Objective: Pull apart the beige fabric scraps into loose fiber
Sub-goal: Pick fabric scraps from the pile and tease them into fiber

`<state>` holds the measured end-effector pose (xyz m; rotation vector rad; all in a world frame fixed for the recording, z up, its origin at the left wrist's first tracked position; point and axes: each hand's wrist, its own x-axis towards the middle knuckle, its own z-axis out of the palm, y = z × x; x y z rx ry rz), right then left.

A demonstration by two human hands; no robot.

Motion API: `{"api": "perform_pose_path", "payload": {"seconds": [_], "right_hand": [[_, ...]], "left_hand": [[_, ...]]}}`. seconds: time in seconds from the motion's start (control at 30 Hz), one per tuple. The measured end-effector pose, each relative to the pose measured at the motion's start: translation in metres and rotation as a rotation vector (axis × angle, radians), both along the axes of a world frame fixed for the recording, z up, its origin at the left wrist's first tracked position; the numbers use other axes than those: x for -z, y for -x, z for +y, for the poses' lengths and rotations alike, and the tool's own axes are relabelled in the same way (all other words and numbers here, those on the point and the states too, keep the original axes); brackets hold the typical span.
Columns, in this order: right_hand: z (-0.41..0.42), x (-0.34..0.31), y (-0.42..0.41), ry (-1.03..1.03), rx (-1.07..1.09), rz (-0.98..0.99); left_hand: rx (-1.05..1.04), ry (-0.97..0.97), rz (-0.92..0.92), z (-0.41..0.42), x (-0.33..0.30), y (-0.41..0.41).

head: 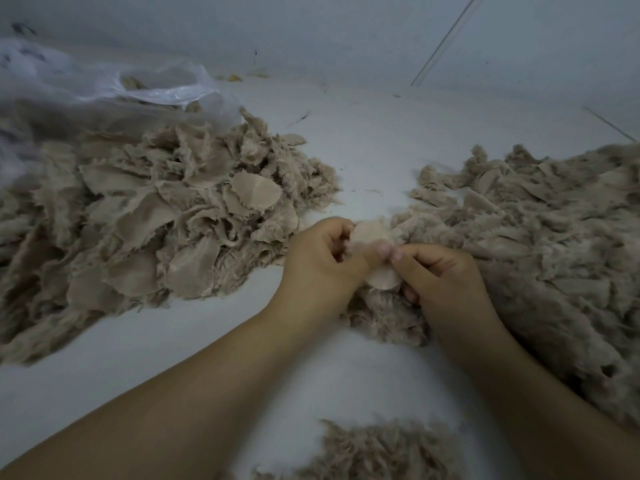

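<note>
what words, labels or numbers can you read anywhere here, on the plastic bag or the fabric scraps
None. The plastic bag shows only dark blurred marks, too smeared to read. The fabric scraps, the piece held by both hands and the white floor carry no text.

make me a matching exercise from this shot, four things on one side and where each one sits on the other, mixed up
Things:
1. plastic bag
2. pile of whole scraps
3. scrap being pulled
4. small fiber clump

Places:
A. bottom edge, between the forearms
B. far left corner
C. between the left hand and right hand
D. left of the hands, in front of the bag

Pairs: 1-B, 2-D, 3-C, 4-A
</note>
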<state>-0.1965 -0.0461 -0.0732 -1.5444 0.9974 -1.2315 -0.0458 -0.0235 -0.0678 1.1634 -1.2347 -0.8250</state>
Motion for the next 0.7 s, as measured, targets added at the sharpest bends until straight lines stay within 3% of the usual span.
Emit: {"api": "perform_pose_path", "payload": {"seconds": [0.13, 0.33, 0.53, 0.7], "right_hand": [[-0.001, 0.0003, -0.0006, -0.001, 0.048, 0.02], [-0.0029, -0.0002, -0.0023, -0.073, 0.116, 0.014], [0.0005, -0.0023, -0.0011, -0.03, 0.004, -0.01], [-0.0027, -0.0018, -0.0023, -0.063, 0.09, -0.047]], "left_hand": [[-0.016, -0.022, 0.004, -0.0006, 0.0025, 0.0012], [0.014, -0.155, 0.186, -0.0025, -0.0018, -0.004], [0.116, -0.187, 0.192, -0.0012, -0.001, -0.0025], [0.079, -0.198, 0.116, -0.0027, -0.0008, -0.005]]}}
